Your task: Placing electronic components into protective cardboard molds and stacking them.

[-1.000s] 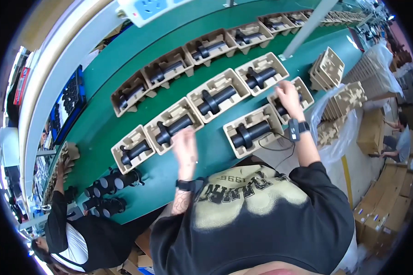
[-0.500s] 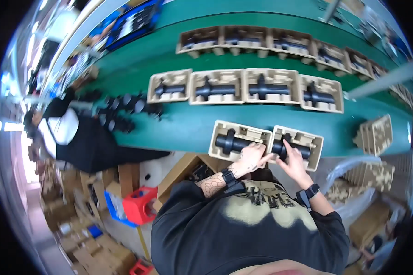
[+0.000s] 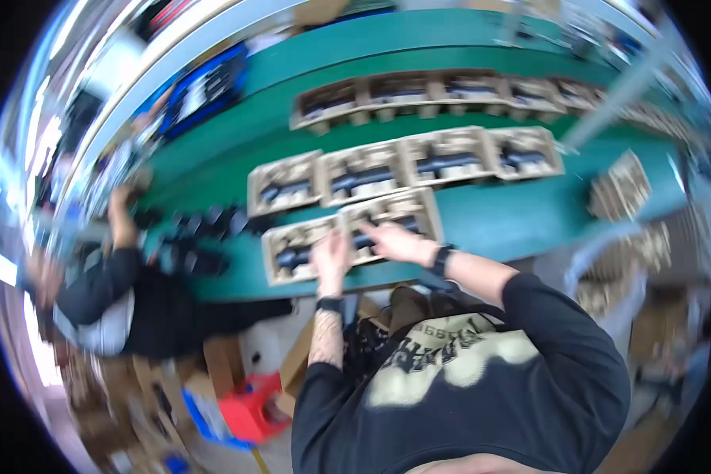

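Observation:
Two beige molded trays stand side by side at the near edge of the green bench: a left tray point(image 3: 272, 272) and a right tray point(image 3: 434, 217). Each holds a black scope-like tube, such as the left tube point(image 3: 292, 258) and the right tube point(image 3: 408, 223). My left hand point(image 3: 332, 257) is at the right end of the left tray, where the trays meet; its fingers are smeared. Over the left part of the right tray reaches my right hand point(image 3: 399, 242), fingers stretched out and apart. It partly covers the tube there.
Just beyond, a row of similar filled trays point(image 3: 361, 175) stands close to the near pair. Another row point(image 3: 399, 88) lies farther back. Stacked trays point(image 3: 620, 189) stand at the right. Several black parts point(image 3: 213, 221) and a co-worker point(image 3: 126, 296) are at the left. A metal post point(image 3: 620, 95) slants over the right.
The two near trays have shifted left along the bench and closer to the row behind, my hands moving with them. The co-worker's arm now reaches over the bench. My view has turned somewhat.

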Demonstrator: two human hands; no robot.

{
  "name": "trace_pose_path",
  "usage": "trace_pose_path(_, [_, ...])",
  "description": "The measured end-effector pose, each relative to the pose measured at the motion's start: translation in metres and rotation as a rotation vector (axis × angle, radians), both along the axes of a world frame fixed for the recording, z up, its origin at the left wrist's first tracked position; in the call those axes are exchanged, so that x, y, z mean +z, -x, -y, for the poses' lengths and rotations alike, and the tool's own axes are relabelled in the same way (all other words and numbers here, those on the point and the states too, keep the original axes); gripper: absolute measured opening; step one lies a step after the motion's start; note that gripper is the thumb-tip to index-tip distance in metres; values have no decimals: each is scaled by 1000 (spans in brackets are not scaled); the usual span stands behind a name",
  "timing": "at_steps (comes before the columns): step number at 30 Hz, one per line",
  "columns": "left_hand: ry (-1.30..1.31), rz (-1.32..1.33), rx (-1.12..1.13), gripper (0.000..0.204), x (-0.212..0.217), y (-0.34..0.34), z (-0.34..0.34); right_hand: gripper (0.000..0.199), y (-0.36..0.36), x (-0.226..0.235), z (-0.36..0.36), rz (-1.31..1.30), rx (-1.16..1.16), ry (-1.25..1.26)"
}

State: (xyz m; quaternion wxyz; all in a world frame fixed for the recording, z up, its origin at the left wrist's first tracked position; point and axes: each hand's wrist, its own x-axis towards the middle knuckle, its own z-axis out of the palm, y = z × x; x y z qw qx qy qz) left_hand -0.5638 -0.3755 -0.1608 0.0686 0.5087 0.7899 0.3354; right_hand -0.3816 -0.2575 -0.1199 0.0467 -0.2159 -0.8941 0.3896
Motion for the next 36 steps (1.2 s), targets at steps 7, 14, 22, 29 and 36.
trace_pose_path(7, [-542, 112, -608, 40, 222, -128, -60, 30, -88, 45, 35, -475, -293, 40])
trace_pose_path(14, [-783, 1366, -1518, 42, 341, -283, -84, 22, -348, 32, -8, -395, -1236, -20])
trace_pose_path(22, [-807, 1755, -1430, 52, 334, -451, -131, 16, -634, 84, -113, -586, -1668, -375])
trace_pose_path(29, [-807, 2121, -1303, 62, 341, -557, -169, 28, -743, 57, -253, -133, -1509, -863])
trace_pose_path(36, [279, 541, -481, 39, 86, -569, -254, 25, -674, 54, -197, 54, -1134, -146])
